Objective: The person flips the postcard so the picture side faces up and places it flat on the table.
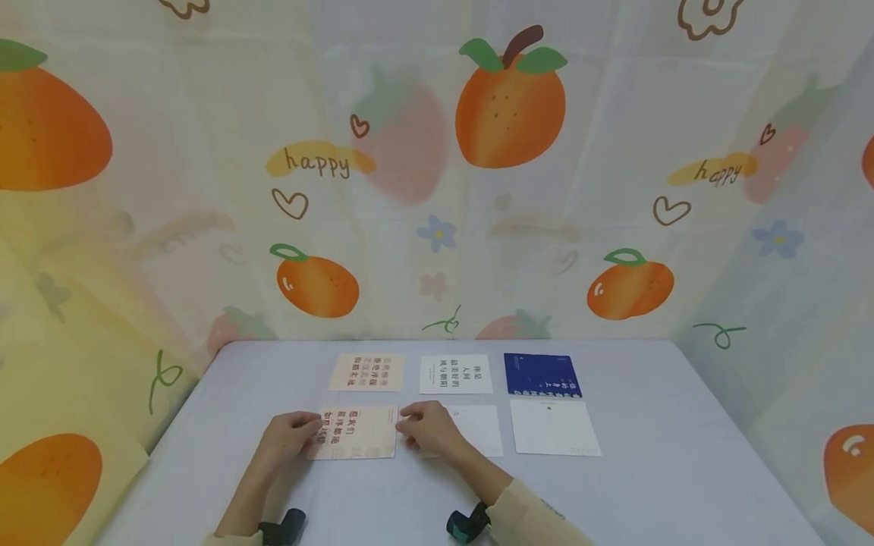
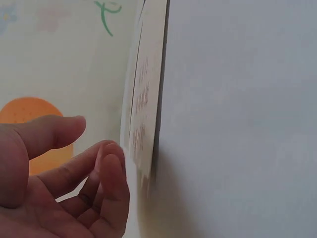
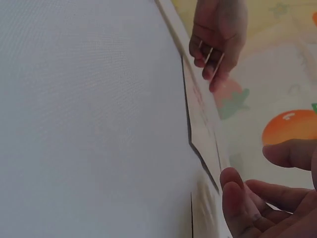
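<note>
We flank the beige rectangular card (image 1: 369, 434), left hand (image 1: 287, 438) and right hand (image 1: 432, 432) loose-fingered, gripping nothing. Its length parallels the white table's (image 1: 655, 440) far edge.

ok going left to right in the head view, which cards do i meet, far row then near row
Far row: peach card, white card with dark text, navy card. Near row: cream card with reddish text, partly covered white card, uncovered white card.

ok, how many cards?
6. Back row, left to right: beige card, white card, blue card. Front row: left card, between left hand and right hand; middle card, partly behind the latter; right card. Stacked ones wouldn't show.
</note>
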Demonstrator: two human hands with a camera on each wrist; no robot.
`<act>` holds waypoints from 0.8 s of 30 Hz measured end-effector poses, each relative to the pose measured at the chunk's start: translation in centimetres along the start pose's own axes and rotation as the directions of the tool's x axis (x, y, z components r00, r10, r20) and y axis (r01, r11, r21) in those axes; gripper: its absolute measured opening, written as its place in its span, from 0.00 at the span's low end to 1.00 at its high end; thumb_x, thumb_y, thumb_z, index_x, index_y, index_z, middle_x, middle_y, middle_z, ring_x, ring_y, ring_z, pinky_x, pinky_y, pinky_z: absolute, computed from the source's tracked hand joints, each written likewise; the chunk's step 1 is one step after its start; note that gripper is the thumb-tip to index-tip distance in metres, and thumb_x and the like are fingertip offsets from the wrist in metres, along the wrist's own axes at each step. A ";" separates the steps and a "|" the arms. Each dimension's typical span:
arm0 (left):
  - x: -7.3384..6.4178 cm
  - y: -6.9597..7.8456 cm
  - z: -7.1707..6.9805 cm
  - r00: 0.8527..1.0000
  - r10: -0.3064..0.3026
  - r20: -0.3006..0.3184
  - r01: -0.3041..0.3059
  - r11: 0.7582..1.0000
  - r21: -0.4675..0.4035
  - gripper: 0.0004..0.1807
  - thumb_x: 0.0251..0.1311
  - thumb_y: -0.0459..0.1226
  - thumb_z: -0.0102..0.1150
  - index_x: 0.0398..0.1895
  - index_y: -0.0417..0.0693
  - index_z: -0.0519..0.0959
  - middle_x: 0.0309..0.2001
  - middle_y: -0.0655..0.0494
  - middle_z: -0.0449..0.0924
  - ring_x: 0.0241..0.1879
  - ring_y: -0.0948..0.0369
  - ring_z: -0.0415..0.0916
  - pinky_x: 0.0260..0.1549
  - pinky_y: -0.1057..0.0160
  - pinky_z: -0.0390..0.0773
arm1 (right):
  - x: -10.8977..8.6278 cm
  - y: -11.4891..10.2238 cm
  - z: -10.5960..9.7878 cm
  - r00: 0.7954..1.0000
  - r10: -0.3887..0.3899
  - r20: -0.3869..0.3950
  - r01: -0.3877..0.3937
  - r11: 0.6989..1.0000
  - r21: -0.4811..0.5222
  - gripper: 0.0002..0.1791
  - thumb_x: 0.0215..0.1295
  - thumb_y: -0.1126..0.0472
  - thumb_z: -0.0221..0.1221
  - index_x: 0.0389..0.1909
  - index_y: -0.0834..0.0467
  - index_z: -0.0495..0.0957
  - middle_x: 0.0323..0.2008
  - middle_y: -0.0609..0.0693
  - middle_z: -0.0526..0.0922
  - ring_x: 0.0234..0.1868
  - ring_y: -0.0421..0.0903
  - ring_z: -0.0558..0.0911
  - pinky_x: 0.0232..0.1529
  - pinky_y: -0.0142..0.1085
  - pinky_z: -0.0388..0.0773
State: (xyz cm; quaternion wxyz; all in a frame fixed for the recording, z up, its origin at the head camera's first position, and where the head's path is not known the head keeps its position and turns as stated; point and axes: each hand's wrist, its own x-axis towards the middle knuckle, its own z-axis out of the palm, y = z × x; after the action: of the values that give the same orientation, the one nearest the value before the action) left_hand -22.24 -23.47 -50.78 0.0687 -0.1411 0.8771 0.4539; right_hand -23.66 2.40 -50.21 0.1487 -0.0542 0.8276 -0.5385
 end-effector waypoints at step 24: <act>-1.9 5.8 7.1 0.989 0.125 0.080 -0.109 0.978 -0.177 0.16 0.63 0.35 0.56 0.50 0.35 0.79 0.39 0.47 0.81 0.31 0.60 0.78 0.31 0.64 0.82 | -2.0 3.2 -7.8 0.996 0.059 -0.071 -0.064 0.995 -0.078 0.18 0.63 0.58 0.61 0.47 0.67 0.81 0.31 0.53 0.84 0.27 0.43 0.78 0.28 0.33 0.77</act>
State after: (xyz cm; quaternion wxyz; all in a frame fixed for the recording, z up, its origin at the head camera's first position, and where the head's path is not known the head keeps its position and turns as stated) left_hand -22.32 -14.12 -49.92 0.0691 -0.0739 0.8375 0.5370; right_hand -23.88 11.04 -49.76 0.1342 -0.0161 0.8544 -0.5017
